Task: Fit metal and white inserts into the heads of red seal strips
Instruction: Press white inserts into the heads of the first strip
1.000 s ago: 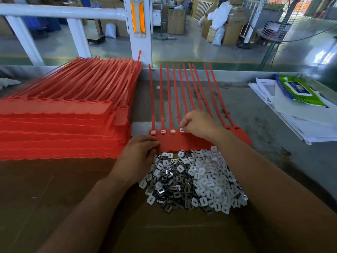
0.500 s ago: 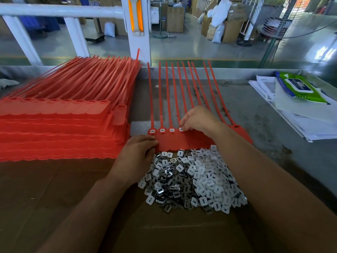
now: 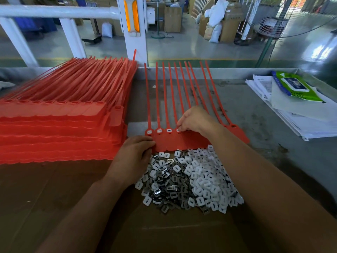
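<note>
A joined row of red seal strips point(image 3: 175, 141) lies in front of me, tails pointing away. Its three leftmost heads show white inserts point(image 3: 159, 130). My right hand point(image 3: 194, 119) sits over the fourth head, fingertips pinching a white insert down into it. My left hand point(image 3: 133, 156) grips the row's left front edge between thumb and fingers. A heap of metal inserts point(image 3: 167, 185) and white inserts point(image 3: 209, 181) lies just below the row on brown cardboard point(image 3: 54, 198). My right hand hides the heads to the right.
A tall stack of red seal strip sheets point(image 3: 54, 128) fills the left. Papers point(image 3: 300, 117) and a green wet-wipe pack point(image 3: 295, 86) lie at the right. A white railing post point(image 3: 135, 28) stands behind the grey bench point(image 3: 255, 139).
Both hands stay almost where they were: the right at the fourth head, the left at the row's edge. Only the view has shifted slightly.
</note>
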Available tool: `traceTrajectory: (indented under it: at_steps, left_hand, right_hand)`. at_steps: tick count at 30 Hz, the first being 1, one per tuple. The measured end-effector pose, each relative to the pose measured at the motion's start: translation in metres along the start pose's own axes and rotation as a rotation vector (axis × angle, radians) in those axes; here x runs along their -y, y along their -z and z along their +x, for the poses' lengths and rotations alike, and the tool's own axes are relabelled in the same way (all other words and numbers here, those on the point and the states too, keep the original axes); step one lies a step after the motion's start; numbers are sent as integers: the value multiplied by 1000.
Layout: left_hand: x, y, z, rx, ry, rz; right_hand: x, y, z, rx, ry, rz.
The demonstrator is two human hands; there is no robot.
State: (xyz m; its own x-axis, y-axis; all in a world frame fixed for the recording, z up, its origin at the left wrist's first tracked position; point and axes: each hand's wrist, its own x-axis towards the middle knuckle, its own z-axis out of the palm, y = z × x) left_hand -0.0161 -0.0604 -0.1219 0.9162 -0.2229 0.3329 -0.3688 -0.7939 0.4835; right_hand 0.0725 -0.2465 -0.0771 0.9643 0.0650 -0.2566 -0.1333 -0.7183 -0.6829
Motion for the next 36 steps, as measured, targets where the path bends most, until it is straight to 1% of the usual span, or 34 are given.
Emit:
traceTrajectory:
  at_steps: [4,7,9,11,12,14,15,18,22,25,31,36]
  left_hand:
    - [0,0,-1,2,-6,4]
    - [1,0,0,3,-8,11]
    - [1,-1,1,1,-6,11]
    - [1,-1,1,-1,-2,10]
    - [1,-2,1,-3,0,10]
    - [1,-2,1,-5,1,9]
    - [1,-2,1,-4,2,9]
    - [0,-3,2,-2,5,11]
    - [0,-3,2,2,6,20]
    - [1,-4,3,4,10,17]
    - [0,-3,3,8,11,5]
    - [0,-3,2,7,8,9]
  right_hand:
    - [-4,1,-7,-11,36,-3]
    - [-11,6,-16,-2,78,146]
    - [-14,13,-25,-5,119,180]
    - [-17,19,-35,-7,186,96]
    - [-19,22,-40,-1,226,10]
    - [-20,27,-52,53,279,-154]
    - [-20,28,-58,102,282,-196]
    - [-23,28,-72,220,276,-252]
    - [-27,21,-81,218,313,-296]
    - [-28,15,-85,225,328,-382]
    - [-28,13,-87,220,350,-386]
    - [-29,18,-87,211,325,-247]
